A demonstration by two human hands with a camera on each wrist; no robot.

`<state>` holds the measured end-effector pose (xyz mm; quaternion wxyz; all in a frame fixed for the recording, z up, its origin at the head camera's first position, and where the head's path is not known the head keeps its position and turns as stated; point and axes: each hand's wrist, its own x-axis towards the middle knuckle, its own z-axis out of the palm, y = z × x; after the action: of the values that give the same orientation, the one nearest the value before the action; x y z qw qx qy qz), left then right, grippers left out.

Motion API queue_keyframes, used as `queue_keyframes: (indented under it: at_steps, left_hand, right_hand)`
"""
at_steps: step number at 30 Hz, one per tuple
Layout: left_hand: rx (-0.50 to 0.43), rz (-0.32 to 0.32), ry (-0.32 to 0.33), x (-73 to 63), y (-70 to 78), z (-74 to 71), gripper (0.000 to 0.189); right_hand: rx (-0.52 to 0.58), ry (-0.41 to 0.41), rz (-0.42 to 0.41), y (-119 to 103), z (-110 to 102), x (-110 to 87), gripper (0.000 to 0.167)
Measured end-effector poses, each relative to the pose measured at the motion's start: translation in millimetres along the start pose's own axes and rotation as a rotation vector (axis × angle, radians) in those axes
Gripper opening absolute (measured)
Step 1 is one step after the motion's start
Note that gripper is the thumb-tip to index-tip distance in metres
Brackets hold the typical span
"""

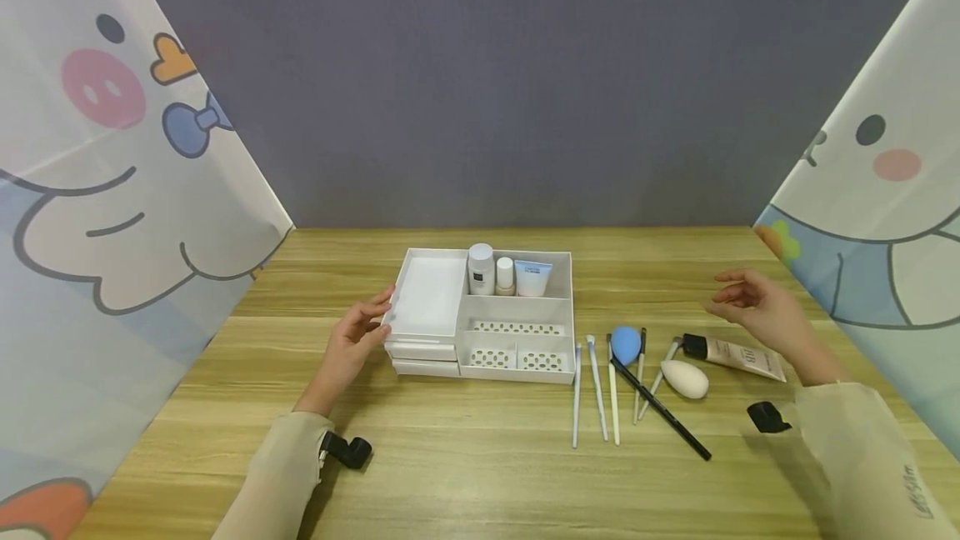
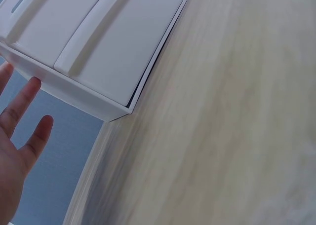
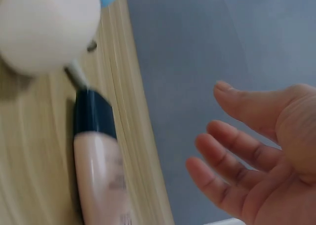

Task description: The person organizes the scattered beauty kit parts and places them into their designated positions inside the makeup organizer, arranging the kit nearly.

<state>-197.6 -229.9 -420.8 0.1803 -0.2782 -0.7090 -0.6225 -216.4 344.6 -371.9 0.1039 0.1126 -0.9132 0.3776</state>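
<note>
Zero held: left grip (image 1: pixel 354 335), relaxed, touched white organizer (image 1: pixel 427 294), likely light, stiff; right grip (image 1: pixel 767 315), loose, hovered near tube (image 1: pixel 742 358), probably soft, best pinched mid-body.

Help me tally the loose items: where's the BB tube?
In the head view, the BB tube lies on the right of the table, beside the cream sponge and near the right hand.

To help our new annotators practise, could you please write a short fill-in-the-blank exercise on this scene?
1. In the head view, the left hand is at the ____ side of the white organizer.
2. The right hand holds ____.
3. The sponge farther from the BB tube is coloured ____.
4. The rear compartment has ____ containers in it.

Missing words: left; nothing; blue; three.
</note>
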Motion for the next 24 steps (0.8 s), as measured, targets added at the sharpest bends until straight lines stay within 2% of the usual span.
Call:
queue_keyframes:
  at_steps: [5, 11, 18, 20, 24]
  left_hand:
    - [0.003, -0.009, -0.01, -1.2, 0.0, 0.6, 0.023]
    - [0.007, -0.018, -0.011, -2.2, -0.2, 0.6, 0.023]
    - [0.011, -0.023, -0.009, -1.9, 1.6, 0.4, 0.022]
    - [0.013, -0.025, -0.01, -1.9, 2.0, 0.4, 0.022]
    - [0.014, -0.044, -0.007, -1.8, 3.0, 0.5, 0.022]
  right_hand:
    - [0.014, -0.066, 0.02, 16.0, -8.7, -9.6, 0.054]
    - [0.0, -0.112, 0.052, 34.7, -18.0, -21.4, 0.058]
    - [0.021, -0.174, 0.069, 55.5, -28.5, -32.6, 0.053]
    - [0.006, -0.182, 0.067, 58.6, -30.7, -35.4, 0.053]
    - [-0.063, -0.215, 0.116, 60.9, -35.4, -38.6, 0.056]
